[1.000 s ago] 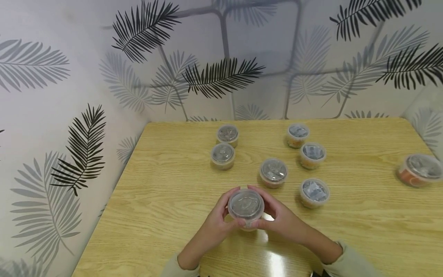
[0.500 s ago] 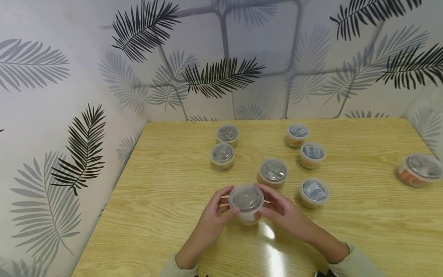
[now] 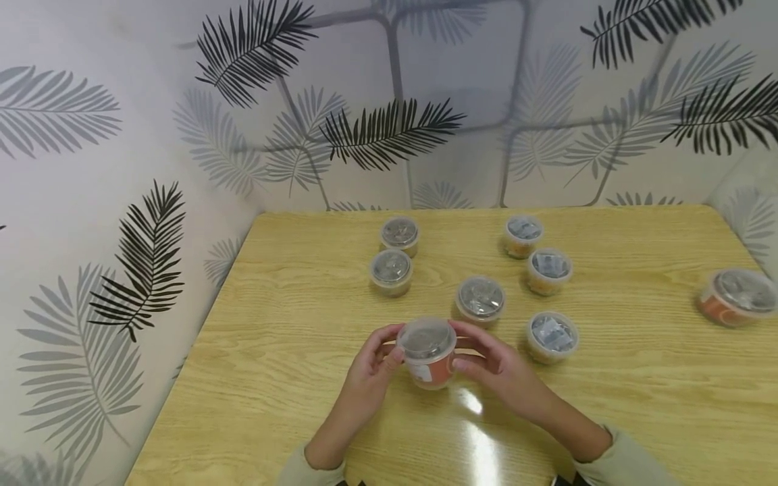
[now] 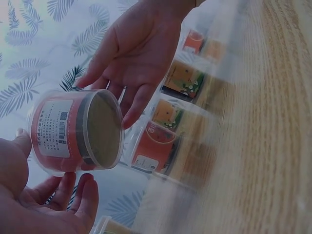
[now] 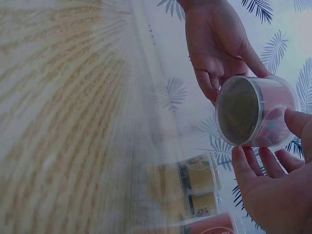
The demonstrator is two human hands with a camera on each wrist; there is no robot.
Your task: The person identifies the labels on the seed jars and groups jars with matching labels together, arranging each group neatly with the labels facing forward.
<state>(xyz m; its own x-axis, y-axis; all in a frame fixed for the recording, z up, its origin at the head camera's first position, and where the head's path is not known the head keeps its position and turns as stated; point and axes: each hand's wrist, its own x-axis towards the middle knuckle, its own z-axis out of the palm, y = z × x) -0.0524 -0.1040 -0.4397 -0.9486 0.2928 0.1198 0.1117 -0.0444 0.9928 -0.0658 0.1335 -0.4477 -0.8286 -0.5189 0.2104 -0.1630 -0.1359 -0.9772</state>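
A round clear plastic tub [image 3: 427, 354] with a red paper label is held up between both hands near the front of the table. My left hand [image 3: 369, 374] grips its left side, thumb at the front and fingers behind. On the opposite side, my right hand [image 3: 501, 364] holds it with thumb and fingertips. The tub leans so that its label faces me; a white panel of print and a barcode [image 4: 62, 129] show in the left wrist view. Its bottom [image 5: 238, 112], greenish-brown inside, shows in the right wrist view.
Behind the hands stands another lidded tub [image 3: 481, 299]. Two more, a far tub [image 3: 399, 233] and a nearer tub [image 3: 392, 270], are at the back left. Several stand to the right, including one tub [image 3: 552, 337] near my right hand and a red-labelled tub [image 3: 729, 307] at the far right.
The held tub has been tilted and turned, so its red label now shows below the lid. It has shifted slightly up and left in the head view. The other tubs stay put.
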